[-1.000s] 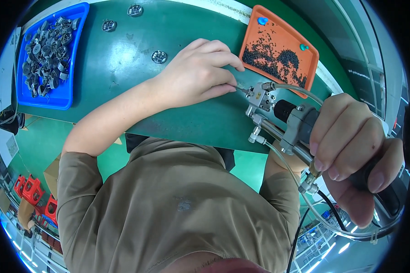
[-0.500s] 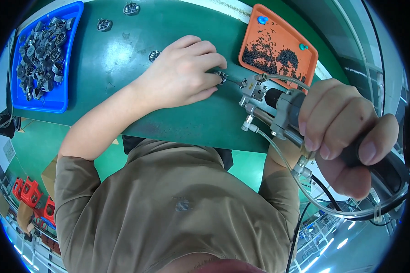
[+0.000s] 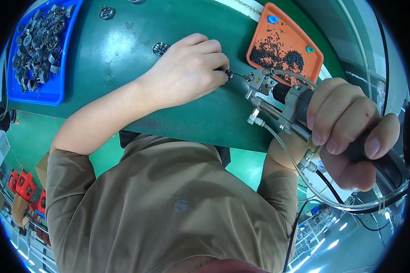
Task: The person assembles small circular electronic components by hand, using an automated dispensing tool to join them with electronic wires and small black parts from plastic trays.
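Left hand (image 3: pixel 191 68), curled, tightly pinches a round part (image 3: pixel 229 75); right hand (image 3: pixel 346 123) clasps a driver (image 3: pixel 298 102). Left of both: blue tray (image 3: pixel 48 99), grey parts (image 3: pixel 38 50); ahead, between them: orange tray (image 3: pixel 296 34), black pieces (image 3: pixel 294 60).

The left grip (image 3: pixel 192 66) pinches a part (image 3: pixel 229 75); the right grip (image 3: pixel 346 123) holds a tool (image 3: pixel 283 97).

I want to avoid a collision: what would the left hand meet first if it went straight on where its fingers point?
Past the small round dark part at its fingertips, the left hand would probably meet the thin metal bit of the silver-and-black handheld tool first, though depth is unclear here.
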`<move>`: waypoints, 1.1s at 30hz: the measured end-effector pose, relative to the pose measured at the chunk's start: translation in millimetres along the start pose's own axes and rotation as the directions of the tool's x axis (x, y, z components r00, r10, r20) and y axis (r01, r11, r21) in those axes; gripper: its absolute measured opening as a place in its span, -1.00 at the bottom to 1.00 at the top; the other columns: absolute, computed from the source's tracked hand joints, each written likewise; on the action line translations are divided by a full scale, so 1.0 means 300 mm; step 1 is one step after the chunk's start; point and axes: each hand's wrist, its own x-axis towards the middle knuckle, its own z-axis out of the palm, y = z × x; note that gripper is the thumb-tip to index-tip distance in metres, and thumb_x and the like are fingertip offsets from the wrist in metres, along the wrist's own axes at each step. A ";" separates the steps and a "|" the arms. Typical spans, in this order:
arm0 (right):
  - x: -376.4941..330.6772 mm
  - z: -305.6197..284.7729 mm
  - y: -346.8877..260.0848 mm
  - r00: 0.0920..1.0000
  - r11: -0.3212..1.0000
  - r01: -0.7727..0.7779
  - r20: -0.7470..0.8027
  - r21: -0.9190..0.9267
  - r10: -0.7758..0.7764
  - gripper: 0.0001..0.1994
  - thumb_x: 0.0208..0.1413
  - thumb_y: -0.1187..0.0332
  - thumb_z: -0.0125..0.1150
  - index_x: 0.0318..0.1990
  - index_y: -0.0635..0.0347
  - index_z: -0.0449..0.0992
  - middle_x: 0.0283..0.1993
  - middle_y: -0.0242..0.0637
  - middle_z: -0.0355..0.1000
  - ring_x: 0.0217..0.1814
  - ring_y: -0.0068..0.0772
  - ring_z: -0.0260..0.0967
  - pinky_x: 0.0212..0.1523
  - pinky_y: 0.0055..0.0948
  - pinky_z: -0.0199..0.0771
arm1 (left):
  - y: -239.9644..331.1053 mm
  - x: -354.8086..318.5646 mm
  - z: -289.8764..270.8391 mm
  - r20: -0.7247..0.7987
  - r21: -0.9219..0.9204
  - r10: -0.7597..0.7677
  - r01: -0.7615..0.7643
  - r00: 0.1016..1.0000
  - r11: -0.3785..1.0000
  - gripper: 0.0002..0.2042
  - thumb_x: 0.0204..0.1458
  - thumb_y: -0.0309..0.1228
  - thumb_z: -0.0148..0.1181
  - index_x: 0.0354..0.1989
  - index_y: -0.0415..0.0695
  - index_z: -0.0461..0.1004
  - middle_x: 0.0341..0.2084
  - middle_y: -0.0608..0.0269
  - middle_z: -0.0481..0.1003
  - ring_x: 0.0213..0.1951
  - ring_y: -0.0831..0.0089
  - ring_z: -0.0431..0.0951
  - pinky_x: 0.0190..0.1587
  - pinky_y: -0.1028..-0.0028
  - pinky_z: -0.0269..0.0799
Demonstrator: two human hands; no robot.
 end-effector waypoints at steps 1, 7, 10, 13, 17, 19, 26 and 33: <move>0.000 0.004 -0.003 1.000 1.000 -0.010 -0.005 -0.003 0.010 -0.60 0.30 -0.08 0.16 0.06 -0.05 0.30 -0.35 -0.50 0.39 -0.43 -0.59 0.41 -0.44 -0.52 0.35 | -0.002 0.001 0.002 -0.010 -0.005 0.010 -0.010 1.000 1.000 -0.90 -0.15 -0.42 0.37 -0.43 -0.10 0.64 -0.28 0.36 0.57 -0.17 0.35 0.51 -0.02 0.32 0.42; 0.037 0.023 -0.001 1.000 1.000 0.016 0.021 0.017 -0.017 -0.60 0.30 -0.08 0.16 0.05 -0.06 0.30 -0.34 -0.49 0.39 -0.42 -0.58 0.41 -0.43 -0.52 0.35 | 0.000 0.003 0.006 -0.011 -0.014 -0.002 0.002 1.000 1.000 -0.90 -0.15 -0.42 0.38 -0.44 -0.11 0.64 -0.27 0.36 0.57 -0.16 0.34 0.51 0.00 0.30 0.41; 0.038 0.021 0.004 1.000 0.999 0.013 0.018 0.030 -0.013 -0.61 0.30 -0.07 0.16 0.04 -0.06 0.29 -0.36 -0.50 0.39 -0.44 -0.58 0.41 -0.44 -0.52 0.36 | 0.001 0.005 0.009 -0.025 -0.023 0.004 -0.005 1.000 1.000 -0.91 -0.15 -0.42 0.38 -0.45 -0.11 0.63 -0.27 0.36 0.57 -0.16 0.34 0.51 0.00 0.30 0.41; 0.038 0.018 0.015 1.000 0.999 0.006 0.020 0.046 -0.006 -0.63 0.30 -0.05 0.17 0.02 -0.05 0.29 -0.38 -0.50 0.38 -0.46 -0.57 0.40 -0.46 -0.52 0.37 | -0.005 0.009 0.010 -0.020 -0.030 0.002 -0.002 1.000 1.000 -0.91 -0.15 -0.42 0.38 -0.46 -0.11 0.64 -0.27 0.36 0.57 -0.16 0.34 0.51 0.00 0.30 0.41; 0.028 0.015 0.025 0.999 0.998 -0.009 0.033 0.055 0.007 -0.64 0.30 -0.03 0.18 0.00 -0.04 0.28 -0.40 -0.50 0.37 -0.48 -0.57 0.40 -0.48 -0.53 0.38 | -0.008 0.010 0.007 -0.031 -0.026 0.002 -0.003 1.000 1.000 -0.91 -0.15 -0.42 0.38 -0.46 -0.11 0.64 -0.27 0.36 0.57 -0.17 0.34 0.51 0.00 0.29 0.41; 0.015 0.023 0.002 1.000 1.000 -0.023 -0.005 -0.007 0.023 -0.70 0.33 0.04 0.15 -0.06 -0.03 0.26 -0.41 -0.49 0.36 -0.49 -0.55 0.39 -0.48 -0.48 0.37 | -0.005 0.008 0.001 -0.041 -0.041 0.015 -0.017 0.999 0.999 -0.91 -0.14 -0.43 0.37 -0.45 -0.12 0.64 -0.28 0.33 0.56 -0.17 0.32 0.51 0.00 0.28 0.42; 0.021 0.107 -0.040 0.938 0.978 -0.188 -0.312 -0.093 0.151 -0.79 0.30 0.23 0.13 -0.11 0.10 0.28 -0.51 -0.33 0.30 -0.55 -0.38 0.30 -0.50 -0.33 0.29 | -0.004 0.009 0.003 -0.015 -0.099 0.015 -0.017 1.000 0.995 -0.91 -0.12 -0.42 0.38 -0.44 -0.14 0.64 -0.32 0.31 0.55 -0.19 0.29 0.52 -0.02 0.29 0.42; -0.018 0.043 -0.139 0.973 0.997 0.026 -0.226 -0.074 -0.042 -0.69 0.34 0.05 0.10 0.02 0.03 0.39 -0.47 -0.51 0.36 -0.47 -0.57 0.35 -0.44 -0.48 0.28 | 0.003 0.001 -0.008 -0.021 -0.050 0.025 -0.026 0.999 0.998 -0.90 -0.12 -0.42 0.39 -0.42 -0.11 0.65 -0.31 0.34 0.56 -0.18 0.32 0.52 0.00 0.29 0.42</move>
